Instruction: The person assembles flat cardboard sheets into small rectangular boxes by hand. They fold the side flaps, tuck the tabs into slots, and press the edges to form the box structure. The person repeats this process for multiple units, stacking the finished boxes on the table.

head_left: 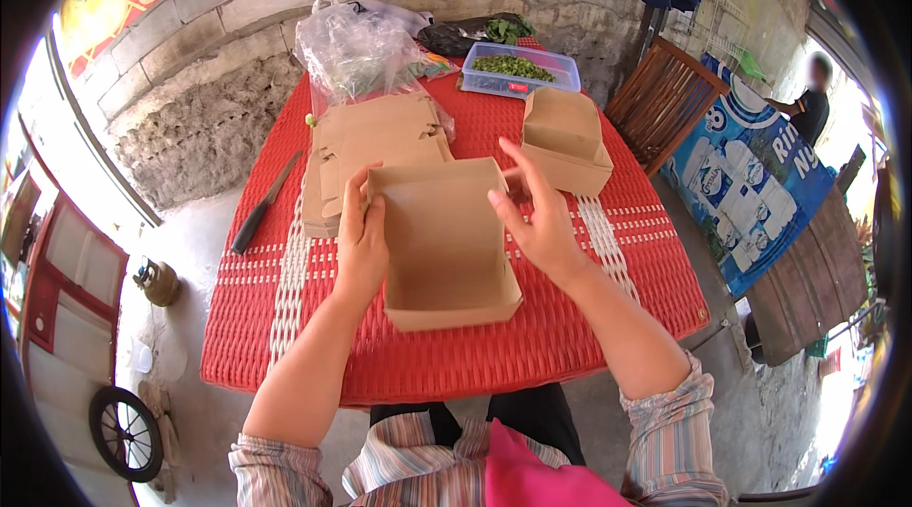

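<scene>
A brown cardboard box [446, 288] stands unfolded on the red woven table in front of me, its lid raised at the back. My left hand [364, 227] grips the lid's left edge, thumb on the near side and fingers along the outer side. At the lid's right edge is my right hand [540, 212], its fingers spread and its thumb close to the cardboard; whether the thumb touches I cannot tell. Behind my left hand lies a stack of flat cardboard pieces [375, 132]. A second formed box [567, 151] with its lid up sits beyond my right hand.
A knife [266, 203] with a dark handle lies at the table's left edge. Toward the back are a clear plastic bag [356, 51] and a plastic tub [522, 70] of chopped greens. A wooden chair [665, 98] stands at the right; another person [812, 103] is farther off.
</scene>
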A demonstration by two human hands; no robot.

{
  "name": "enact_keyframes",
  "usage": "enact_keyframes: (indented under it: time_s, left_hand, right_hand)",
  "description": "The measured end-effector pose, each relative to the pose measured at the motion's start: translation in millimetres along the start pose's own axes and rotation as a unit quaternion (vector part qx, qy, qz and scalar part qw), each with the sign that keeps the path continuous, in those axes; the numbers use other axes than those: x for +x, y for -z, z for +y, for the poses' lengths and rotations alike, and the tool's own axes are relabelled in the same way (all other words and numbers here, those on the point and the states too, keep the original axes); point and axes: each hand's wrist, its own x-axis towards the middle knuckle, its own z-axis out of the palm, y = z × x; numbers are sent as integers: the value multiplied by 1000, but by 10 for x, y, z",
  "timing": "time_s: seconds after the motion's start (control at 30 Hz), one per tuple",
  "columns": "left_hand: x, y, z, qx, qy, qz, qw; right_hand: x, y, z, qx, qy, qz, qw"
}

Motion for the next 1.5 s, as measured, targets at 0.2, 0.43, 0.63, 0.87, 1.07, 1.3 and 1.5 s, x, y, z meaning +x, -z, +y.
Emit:
enact_keyframes:
  time_s: [0.2, 0.43, 0.63, 0.87, 1.07, 1.3, 1.5]
  left_hand:
    - [-100, -8, 180, -25, 37, -21, 999]
    - [-105, -90, 315, 286, -248, 193, 905]
    - [-207, -307, 757, 187, -184, -78, 962]
    - [-222, -426, 844, 80, 20, -88, 993]
    - [-296, -500, 854, 8, 20, -30, 999]
    - [-294, -403, 756, 165, -118, 36, 979]
    - [-225, -269, 853, 279, -379, 40, 881]
  right_hand:
    - [-149, 24, -22, 13, -35, 35, 999]
    - [-166, -17, -128, -80, -35, 47, 995]
    - [-190, -81, -236, -158, 63, 28, 985]
    - [-226, -112, -288, -175, 168, 27, 970]
    - [-245, -113, -292, -189, 196, 18, 962]
    - [-243, -167, -379, -91, 112, 59, 988]
    - [-264, -143, -326, -1, 150, 94, 984]
